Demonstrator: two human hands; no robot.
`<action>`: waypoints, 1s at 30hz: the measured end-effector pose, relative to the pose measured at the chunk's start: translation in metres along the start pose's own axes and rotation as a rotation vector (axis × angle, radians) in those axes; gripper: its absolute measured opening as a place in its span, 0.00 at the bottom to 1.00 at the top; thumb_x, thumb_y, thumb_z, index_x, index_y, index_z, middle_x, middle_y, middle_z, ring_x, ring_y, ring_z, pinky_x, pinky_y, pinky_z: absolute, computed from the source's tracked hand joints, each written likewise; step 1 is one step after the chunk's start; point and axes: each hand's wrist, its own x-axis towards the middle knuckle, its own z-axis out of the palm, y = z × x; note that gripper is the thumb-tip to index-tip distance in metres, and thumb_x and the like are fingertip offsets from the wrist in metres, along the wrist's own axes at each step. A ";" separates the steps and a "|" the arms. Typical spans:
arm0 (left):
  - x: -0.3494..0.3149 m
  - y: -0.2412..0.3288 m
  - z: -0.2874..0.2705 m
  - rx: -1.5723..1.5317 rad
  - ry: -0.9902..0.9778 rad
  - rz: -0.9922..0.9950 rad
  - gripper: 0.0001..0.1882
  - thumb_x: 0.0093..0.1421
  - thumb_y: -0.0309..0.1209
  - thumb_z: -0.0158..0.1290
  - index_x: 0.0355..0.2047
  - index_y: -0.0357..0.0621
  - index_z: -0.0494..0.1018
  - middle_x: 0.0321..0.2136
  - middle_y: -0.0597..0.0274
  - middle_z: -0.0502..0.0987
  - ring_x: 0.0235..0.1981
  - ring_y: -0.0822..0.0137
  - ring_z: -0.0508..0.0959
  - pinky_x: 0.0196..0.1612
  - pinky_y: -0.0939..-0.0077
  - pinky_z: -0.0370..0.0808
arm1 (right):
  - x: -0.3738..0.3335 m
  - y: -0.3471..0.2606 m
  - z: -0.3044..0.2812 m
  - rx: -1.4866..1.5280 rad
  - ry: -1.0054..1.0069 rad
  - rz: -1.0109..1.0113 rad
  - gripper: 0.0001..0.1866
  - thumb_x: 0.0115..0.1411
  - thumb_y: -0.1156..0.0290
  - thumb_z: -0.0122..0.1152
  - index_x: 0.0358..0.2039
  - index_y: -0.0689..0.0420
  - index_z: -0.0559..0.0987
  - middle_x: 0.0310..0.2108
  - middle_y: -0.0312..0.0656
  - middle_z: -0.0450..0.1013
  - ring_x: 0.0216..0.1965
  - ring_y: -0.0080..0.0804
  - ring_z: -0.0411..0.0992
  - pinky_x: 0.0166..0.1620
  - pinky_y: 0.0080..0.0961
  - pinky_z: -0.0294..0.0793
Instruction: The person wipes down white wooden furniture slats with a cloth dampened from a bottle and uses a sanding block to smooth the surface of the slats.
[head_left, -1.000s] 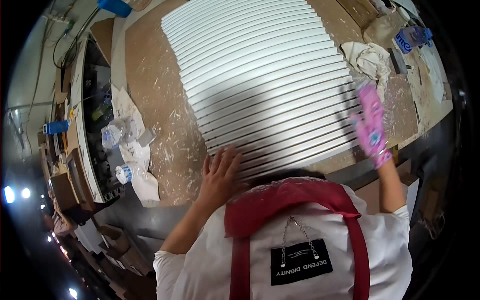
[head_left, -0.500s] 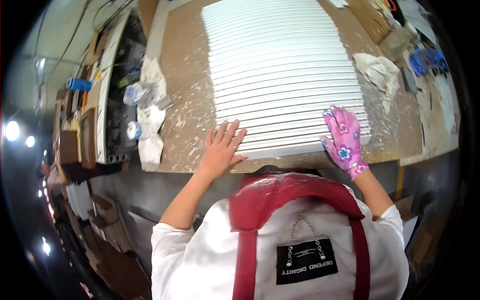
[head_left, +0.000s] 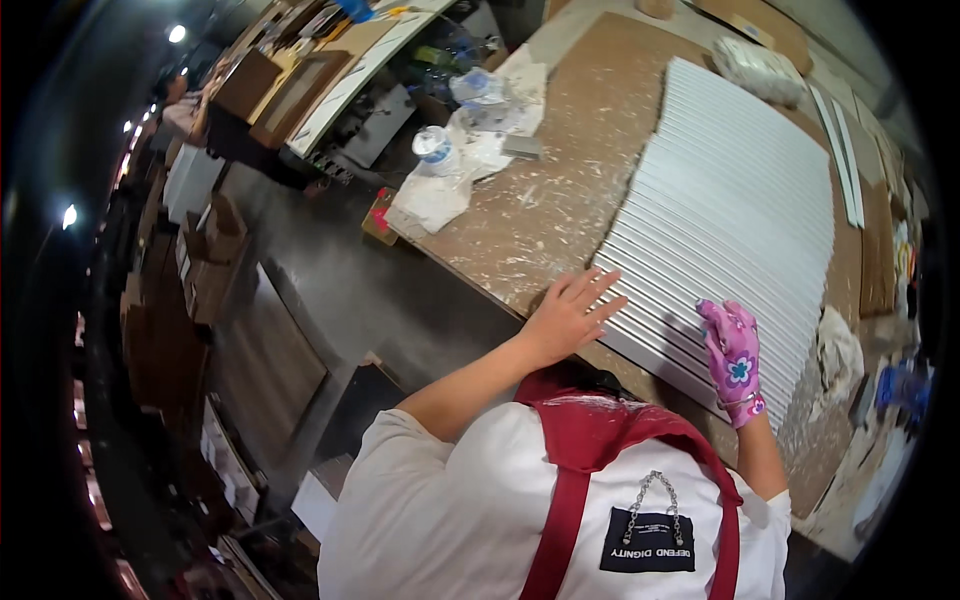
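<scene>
A white panel (head_left: 720, 200) with rows of parallel ridges lies flat on the worktable, its near edge toward my body. My bare left hand (head_left: 572, 318) is open, its fingers spread at the panel's near left corner. My right hand (head_left: 735, 355), in a pink glove with a flower pattern, is over the near part of the panel and casts a shadow on the ridges. Its fingers are curled together; whether anything small is between them is hidden.
The brown, paint-flecked tabletop (head_left: 560, 190) carries a white tub (head_left: 436, 150) and a grey block (head_left: 522, 147) at the left. A crumpled cloth (head_left: 838, 350) lies right of the panel, white strips (head_left: 842, 160) beyond it. Another person (head_left: 185, 105) stands far left by a bench.
My view has swung left, so the table looks turned. My right hand has gone from lying flat on the panel to curled fingers above it. My left hand stays by the near left corner.
</scene>
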 end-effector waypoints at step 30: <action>0.002 -0.354 -0.124 0.125 0.265 -0.244 0.05 0.52 0.30 0.57 0.29 0.44 0.75 0.29 0.57 0.72 0.32 0.53 0.72 0.36 0.59 0.70 | 0.323 -0.116 0.180 -0.184 -0.293 -0.138 0.20 0.55 0.60 0.58 0.45 0.57 0.72 0.41 0.51 0.72 0.44 0.49 0.72 0.48 0.41 0.70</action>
